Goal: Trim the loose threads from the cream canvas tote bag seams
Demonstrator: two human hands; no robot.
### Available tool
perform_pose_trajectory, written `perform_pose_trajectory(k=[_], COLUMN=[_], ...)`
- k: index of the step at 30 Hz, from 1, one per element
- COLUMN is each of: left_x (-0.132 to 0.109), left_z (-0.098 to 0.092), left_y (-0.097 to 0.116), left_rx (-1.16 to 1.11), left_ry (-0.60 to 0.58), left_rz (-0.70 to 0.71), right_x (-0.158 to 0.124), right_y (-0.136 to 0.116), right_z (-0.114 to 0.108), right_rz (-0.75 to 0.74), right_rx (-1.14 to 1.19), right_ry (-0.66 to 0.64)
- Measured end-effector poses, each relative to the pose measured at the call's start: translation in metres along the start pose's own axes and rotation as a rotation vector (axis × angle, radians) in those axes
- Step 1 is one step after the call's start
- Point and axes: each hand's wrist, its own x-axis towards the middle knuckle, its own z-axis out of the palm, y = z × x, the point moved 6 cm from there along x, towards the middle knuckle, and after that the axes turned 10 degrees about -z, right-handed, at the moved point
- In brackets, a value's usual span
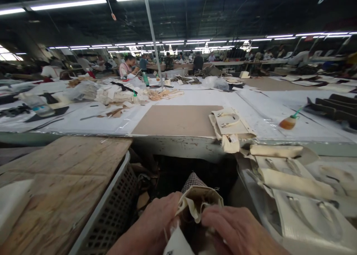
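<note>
Low in the middle of the head view, a cream bag is held between both hands, its opening facing up toward the camera. My left hand grips its left edge, with the fingers partly hidden. On the right side, my right hand has its fingers curled at the rim, over pale material and loose threads. Checkered cloth shows just beyond the bag. A white piece hangs below, between the hands.
A white worktable spans ahead, bearing a brown board, a cream bag and an oil bottle. At left are a wooden board and a plastic basket. More cream bags lie right. People sit in the distance.
</note>
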Motion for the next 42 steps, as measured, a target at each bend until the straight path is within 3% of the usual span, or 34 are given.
perform_pose_trajectory(k=[7, 13, 19, 24, 27, 31, 36, 42], left_x=[-0.003, 0.000, 0.002, 0.003, 0.003, -0.001, -0.005, -0.006], left_z=[0.001, 0.002, 0.000, -0.001, -0.002, -0.004, -0.007, -0.007], left_y=[0.002, -0.004, -0.013, -0.014, -0.013, -0.013, -0.011, -0.011], left_rx=[0.023, 0.036, -0.079, -0.100, -0.100, -0.106, -0.135, -0.112], left_ry=[0.003, 0.017, -0.019, -0.051, -0.108, -0.176, -0.161, -0.138], left_rz=[-0.016, -0.042, -0.181, -0.196, -0.194, -0.185, -0.121, -0.146], right_x=[0.017, 0.018, 0.015, 0.003, -0.001, 0.005, 0.012, 0.008], right_y=[0.018, 0.019, 0.022, 0.050, 0.061, 0.060, 0.054, 0.054], right_z=[0.012, 0.021, 0.008, 0.013, 0.026, 0.031, 0.027, 0.032], right_rz=[0.184, 0.154, 0.077, 0.310, 0.415, 0.422, 0.371, 0.430], right_rx=[-0.045, -0.167, -0.188, -0.060, 0.055, 0.144, 0.237, 0.315], right_ry=[-0.119, 0.096, 0.378, 0.519, 0.522, 0.537, 0.552, 0.546])
